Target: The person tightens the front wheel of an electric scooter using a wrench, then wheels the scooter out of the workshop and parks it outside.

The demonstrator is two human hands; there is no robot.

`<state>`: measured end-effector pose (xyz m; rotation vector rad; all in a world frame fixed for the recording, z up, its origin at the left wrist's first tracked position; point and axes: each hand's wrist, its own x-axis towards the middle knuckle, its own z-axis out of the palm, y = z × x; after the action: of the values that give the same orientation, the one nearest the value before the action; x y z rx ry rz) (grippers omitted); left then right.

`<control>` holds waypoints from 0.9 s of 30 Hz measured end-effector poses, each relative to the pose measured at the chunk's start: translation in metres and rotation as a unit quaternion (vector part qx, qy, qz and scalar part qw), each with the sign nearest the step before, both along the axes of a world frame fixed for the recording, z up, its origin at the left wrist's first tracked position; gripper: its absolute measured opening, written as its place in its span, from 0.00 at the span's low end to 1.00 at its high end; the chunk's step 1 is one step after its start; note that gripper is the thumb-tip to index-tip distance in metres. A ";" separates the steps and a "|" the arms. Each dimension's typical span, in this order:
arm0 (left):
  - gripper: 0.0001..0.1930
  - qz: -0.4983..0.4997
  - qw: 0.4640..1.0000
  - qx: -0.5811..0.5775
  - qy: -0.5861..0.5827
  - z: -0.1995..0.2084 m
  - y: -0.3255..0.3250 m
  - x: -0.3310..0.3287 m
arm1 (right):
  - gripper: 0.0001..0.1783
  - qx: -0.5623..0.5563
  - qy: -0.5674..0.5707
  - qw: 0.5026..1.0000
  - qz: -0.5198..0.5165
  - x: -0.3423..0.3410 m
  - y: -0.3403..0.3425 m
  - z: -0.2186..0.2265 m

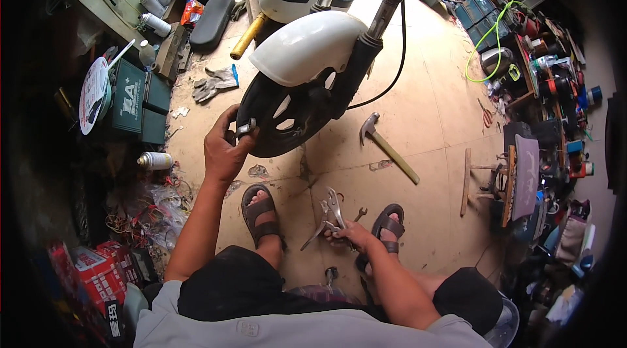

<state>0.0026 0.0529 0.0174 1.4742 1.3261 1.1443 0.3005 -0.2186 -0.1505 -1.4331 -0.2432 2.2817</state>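
Observation:
My left hand (225, 150) is closed at the left edge of the black front wheel (258, 142), its fingers curled round the tyre. A small shiny metal piece (247, 127) shows by my thumb against the tyre; its kind is unclear. Above the wheel curves a white mudguard (313, 44) beside the fork (362, 64). Low between my feet, my right hand (349, 235) holds silver locking pliers (334, 209), jaws pointing up and handles spread. An open-ended spanner (360, 214) lies just beyond that hand. Farther off, a claw hammer (392, 150) with a wooden handle rests on the floor.
Work gloves (215, 84) and a black seat pad (212, 24) lie at the far left. Green batteries (155, 96) and a spray can (155, 161) stand along the left side. A small stool (522, 178) lies on the right, before shelves of cluttered parts. A black cable (400, 64) hangs beside the fork.

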 end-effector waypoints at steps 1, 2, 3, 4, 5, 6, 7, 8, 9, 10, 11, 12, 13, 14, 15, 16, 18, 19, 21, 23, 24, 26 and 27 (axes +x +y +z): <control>0.28 0.022 0.999 -0.029 0.007 -0.003 -0.004 0.003 | 0.27 -0.001 -0.008 1.000 -0.007 0.004 -0.015 -0.013; 0.28 0.029 0.998 -0.047 0.018 -0.002 -0.006 0.009 | 0.28 0.027 -0.046 0.996 0.065 0.008 -0.035 -0.032; 0.28 0.027 0.999 -0.045 0.014 -0.004 -0.008 0.009 | 0.29 0.057 -0.080 0.985 0.139 0.008 -0.051 -0.047; 0.28 0.041 0.998 -0.039 0.018 -0.009 -0.009 0.006 | 0.30 0.109 -0.183 0.946 0.243 0.002 -0.061 -0.055; 0.28 0.057 0.998 -0.032 0.021 -0.012 -0.011 0.006 | 0.30 0.111 -0.184 0.946 0.243 -0.001 -0.067 -0.062; 0.29 0.068 0.997 -0.036 0.028 -0.008 -0.016 0.006 | 0.28 0.118 -0.222 0.937 0.241 -0.005 -0.070 -0.060; 0.30 0.063 0.998 -0.017 -0.003 -0.017 -0.016 0.000 | 0.27 0.125 -0.259 0.927 0.239 -0.008 -0.070 -0.060; 0.30 0.071 0.997 -0.002 -0.014 -0.019 -0.017 -0.002 | 0.26 0.190 -0.270 0.934 0.139 -0.009 -0.067 -0.060; 0.29 0.077 0.997 0.015 -0.025 -0.018 -0.019 -0.005 | 0.26 0.189 -0.270 0.934 0.138 -0.004 -0.056 -0.064; 0.29 0.072 0.997 -0.008 -0.027 -0.019 -0.021 -0.006 | 0.26 0.158 -0.289 0.937 0.118 0.010 -0.045 -0.071; 0.29 0.069 0.997 -0.008 -0.032 -0.021 -0.024 -0.005 | 0.27 0.127 -0.307 0.938 0.098 0.024 -0.035 -0.075; 0.28 0.077 0.997 -0.019 -0.025 -0.023 -0.027 -0.009 | 0.26 0.154 -0.315 0.936 0.022 0.029 -0.019 -0.077; 0.28 0.086 0.996 -0.029 -0.019 -0.024 -0.029 -0.012 | 0.25 0.180 -0.322 0.928 -0.055 0.038 -0.001 -0.077; 0.25 0.099 0.994 -0.023 -0.029 -0.030 -0.031 -0.015 | 0.26 0.191 -0.351 0.915 -0.051 0.049 0.020 -0.077; 0.25 0.099 0.994 -0.021 -0.031 -0.033 -0.034 -0.016 | 0.27 0.200 -0.383 0.901 -0.047 0.065 0.037 -0.077; 0.23 0.110 0.993 -0.029 -0.016 -0.035 -0.037 -0.015 | 0.27 0.203 -0.385 0.899 -0.047 0.077 0.052 -0.077; 0.19 0.117 0.992 -0.043 0.009 -0.040 -0.046 -0.016 | 0.28 0.143 -0.387 0.906 -0.093 0.100 0.081 -0.077; 0.19 0.118 0.992 -0.042 0.007 -0.044 -0.051 -0.016 | 0.28 0.144 -0.388 0.906 -0.092 0.108 0.090 -0.075; 0.18 0.117 0.991 -0.062 0.008 -0.054 -0.060 -0.017 | 0.29 0.191 -0.359 0.913 -0.034 0.119 0.102 -0.071; 0.17 0.115 0.989 -0.090 0.013 -0.057 -0.071 -0.025 | 0.32 0.239 -0.444 0.859 0.082 0.113 0.113 -0.057; 0.16 0.124 0.988 -0.089 0.031 -0.056 -0.078 -0.036 | 0.35 0.295 -0.554 0.761 0.163 0.089 0.122 -0.039; 0.15 0.128 0.987 -0.087 0.041 -0.057 -0.086 -0.038 | 0.46 0.345 -0.654 0.632 0.230 0.065 0.132 -0.014; 0.14 0.122 0.986 -0.102 0.050 -0.061 -0.088 -0.033 | 0.46 0.343 -0.657 0.631 0.230 0.063 0.132 -0.014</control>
<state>-0.0306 -0.0353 -0.0432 1.2582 1.6785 1.0600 0.3640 -0.0862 -0.1644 -2.3293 -1.8044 0.6006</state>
